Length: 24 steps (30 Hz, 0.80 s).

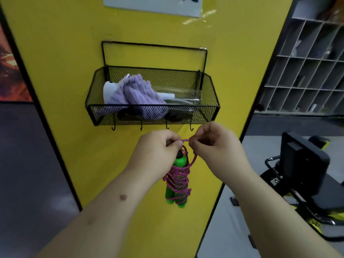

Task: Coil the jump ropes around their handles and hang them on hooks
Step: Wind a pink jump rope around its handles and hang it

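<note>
Jump rope (178, 180), its pink cord coiled round two green handles, is held hanging before the yellow panel (74, 53), just below the row of hooks (167, 126) under the wire mesh basket (212, 94). A small top loop (185, 140) is pinched at either side by the left hand (158, 146) and right hand (214, 140), fingers curled, wrists raised. If the narrow loop is collapsed or a hook tip missed, the bundle could be dropped and the coils loosened.
</note>
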Available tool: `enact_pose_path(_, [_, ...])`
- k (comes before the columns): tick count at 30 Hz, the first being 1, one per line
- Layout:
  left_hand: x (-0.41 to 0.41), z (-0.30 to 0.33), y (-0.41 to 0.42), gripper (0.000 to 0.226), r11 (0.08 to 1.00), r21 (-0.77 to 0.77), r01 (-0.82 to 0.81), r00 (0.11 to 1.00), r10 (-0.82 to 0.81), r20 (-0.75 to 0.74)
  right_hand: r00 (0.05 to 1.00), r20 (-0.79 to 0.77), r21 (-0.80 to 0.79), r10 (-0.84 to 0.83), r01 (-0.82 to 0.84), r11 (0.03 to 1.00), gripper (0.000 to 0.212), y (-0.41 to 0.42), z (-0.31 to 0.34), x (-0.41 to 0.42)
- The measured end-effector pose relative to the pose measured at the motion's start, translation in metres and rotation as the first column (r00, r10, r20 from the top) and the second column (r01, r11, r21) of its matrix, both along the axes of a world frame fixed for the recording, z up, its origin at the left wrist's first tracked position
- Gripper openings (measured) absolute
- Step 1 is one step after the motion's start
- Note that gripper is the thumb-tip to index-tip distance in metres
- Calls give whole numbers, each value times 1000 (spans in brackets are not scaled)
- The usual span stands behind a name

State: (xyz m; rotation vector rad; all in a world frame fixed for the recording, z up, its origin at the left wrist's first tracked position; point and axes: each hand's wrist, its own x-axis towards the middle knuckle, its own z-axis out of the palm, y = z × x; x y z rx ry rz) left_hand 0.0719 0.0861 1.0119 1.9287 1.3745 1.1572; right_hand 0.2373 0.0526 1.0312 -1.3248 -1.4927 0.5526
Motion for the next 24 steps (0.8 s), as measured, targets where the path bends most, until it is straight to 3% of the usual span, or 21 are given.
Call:
enact_pose_path(5, [34,-6,24,18,997,-16,-71,996,72,48,982,107,120,-156,143,982,15,25,-20,13])
enact_pose_path(13, [59,-19,44,19,977,16,-210,972,207,114,966,-152,65,-210,222,973,6,61,-41,21])
enact_pose_path(24, [76,-21,63,23,929,45,-368,930,366,46,972,-150,53,-183,193,980,6,102,-42,30])
